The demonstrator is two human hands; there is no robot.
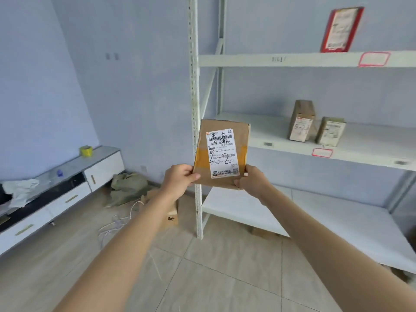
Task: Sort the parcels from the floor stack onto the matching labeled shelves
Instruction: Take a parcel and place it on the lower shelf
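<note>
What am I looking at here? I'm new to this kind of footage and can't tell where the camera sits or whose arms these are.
There is one picture, from a wide-angle camera worn on a person's head, looking forward and down. So the two bare arms are the wearer's own; no machine is involved. The left hand and right hand each grip a bottom corner of a brown cardboard parcel, holding it upright with its white shipping label facing the camera. Behind it stands a white shelf rack. The middle shelf carries two small boxes; the top shelf holds a red-edged packet. Small red-framed tags mark the shelf edges. At left is a low cabinet.
</note>
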